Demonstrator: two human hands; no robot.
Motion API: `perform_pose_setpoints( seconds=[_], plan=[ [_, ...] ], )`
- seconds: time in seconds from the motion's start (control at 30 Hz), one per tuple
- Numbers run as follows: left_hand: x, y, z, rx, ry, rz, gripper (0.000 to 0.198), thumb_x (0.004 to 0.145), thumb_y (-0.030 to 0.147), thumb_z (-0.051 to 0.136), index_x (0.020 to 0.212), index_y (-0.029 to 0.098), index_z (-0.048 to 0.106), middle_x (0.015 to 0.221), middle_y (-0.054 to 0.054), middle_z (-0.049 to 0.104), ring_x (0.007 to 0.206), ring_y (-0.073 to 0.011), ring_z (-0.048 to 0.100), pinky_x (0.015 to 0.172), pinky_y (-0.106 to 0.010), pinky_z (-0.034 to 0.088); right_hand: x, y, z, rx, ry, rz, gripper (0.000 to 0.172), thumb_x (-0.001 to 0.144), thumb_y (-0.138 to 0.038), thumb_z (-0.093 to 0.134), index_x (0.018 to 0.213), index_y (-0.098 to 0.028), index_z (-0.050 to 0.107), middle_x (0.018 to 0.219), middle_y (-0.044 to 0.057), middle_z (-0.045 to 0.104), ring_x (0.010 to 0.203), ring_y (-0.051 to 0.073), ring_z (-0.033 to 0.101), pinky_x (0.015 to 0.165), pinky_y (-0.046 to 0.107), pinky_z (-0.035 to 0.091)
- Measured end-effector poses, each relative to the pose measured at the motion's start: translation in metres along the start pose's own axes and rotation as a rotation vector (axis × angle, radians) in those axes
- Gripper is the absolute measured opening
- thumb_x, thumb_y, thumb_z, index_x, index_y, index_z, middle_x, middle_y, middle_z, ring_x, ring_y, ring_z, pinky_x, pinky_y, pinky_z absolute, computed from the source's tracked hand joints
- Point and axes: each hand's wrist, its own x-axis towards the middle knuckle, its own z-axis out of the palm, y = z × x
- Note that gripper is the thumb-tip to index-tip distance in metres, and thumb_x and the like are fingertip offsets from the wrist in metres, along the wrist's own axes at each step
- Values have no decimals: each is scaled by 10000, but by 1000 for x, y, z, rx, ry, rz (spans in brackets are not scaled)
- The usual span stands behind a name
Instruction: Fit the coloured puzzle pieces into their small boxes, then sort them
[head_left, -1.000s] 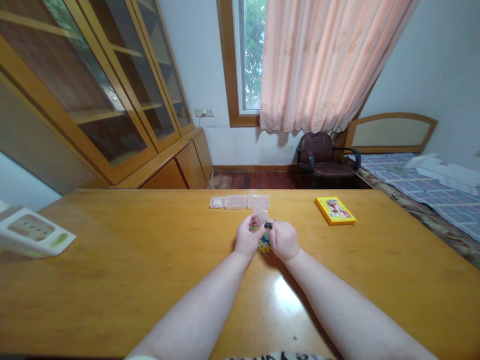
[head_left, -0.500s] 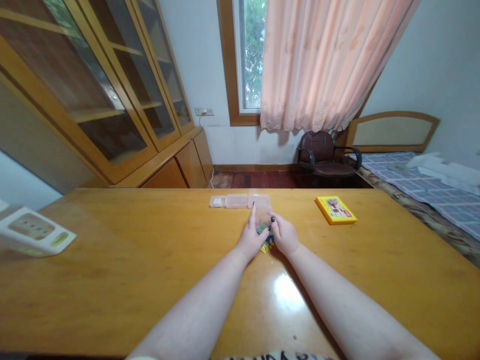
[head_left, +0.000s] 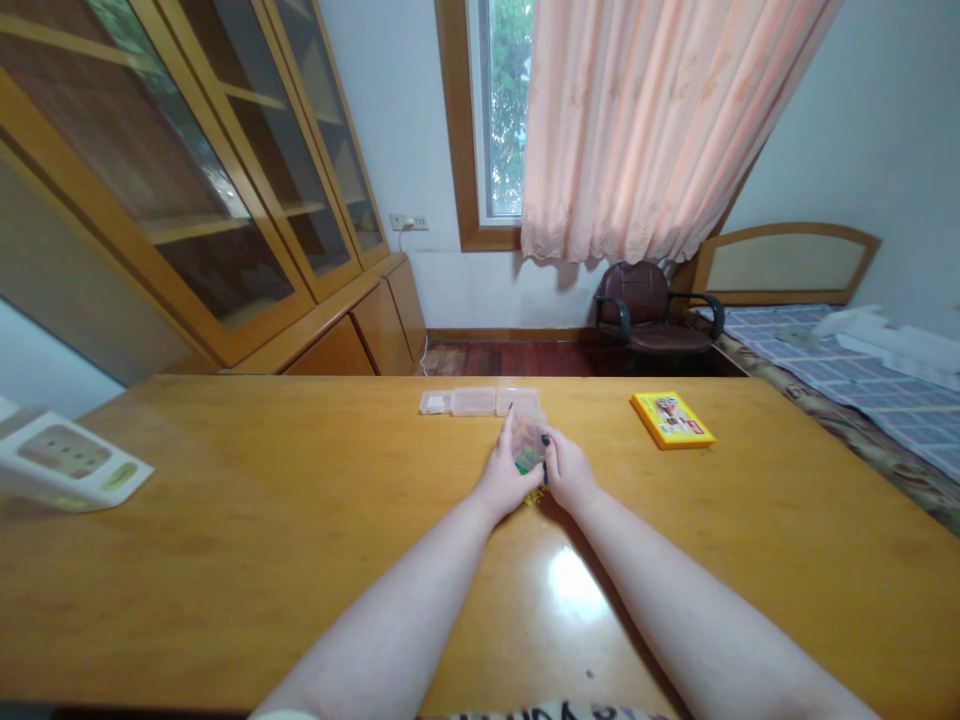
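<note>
Near the middle of the table, a small clear plastic box [head_left: 528, 432] is held between my two hands. My left hand [head_left: 504, 480] grips its left side, with one finger stretched along the edge and the thumb across the near side. My right hand [head_left: 568, 468] is closed on the right side of the box. Something green shows through the near part of the plastic. Small yellow pieces [head_left: 534, 496] lie just below the box, between my hands; my fingers partly hide them and their kind is too small to tell.
Behind my hands, clear plastic containers [head_left: 473, 402] stand in a row, the leftmost with something white in it. A yellow flat box [head_left: 672, 420] lies to the right on the wooden table [head_left: 300, 560]. A white object with an oval green label [head_left: 79, 462] stands at the left.
The clear box has tilted slightly between my hands, and its green contents show more plainly. My right thumb has shifted downward. Less of the blue and yellow below is visible.
</note>
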Motion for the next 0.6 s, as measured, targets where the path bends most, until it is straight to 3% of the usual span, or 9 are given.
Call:
perform_pose_setpoints(
  seconds=[0.27,0.6],
  plan=[
    [1,8,-1,-43,-116,5,1010,637,72,656,1445,280,88,1383,-130,422,1143,-195,543,1000,-353,425,-2,-2,4,-11,42,34,363,923,-241,294,1155,-156,560,1055,112,669,937,199,645,811,338,540],
    [2,9,0,-137,-119,-36,1043,620,75,682,1442,292,77,1396,-133,406,1144,-198,543,986,-342,437,1,-5,4,-73,38,38,355,911,-218,310,1138,-175,579,1029,97,682,890,198,659,777,333,553]
  ],
)
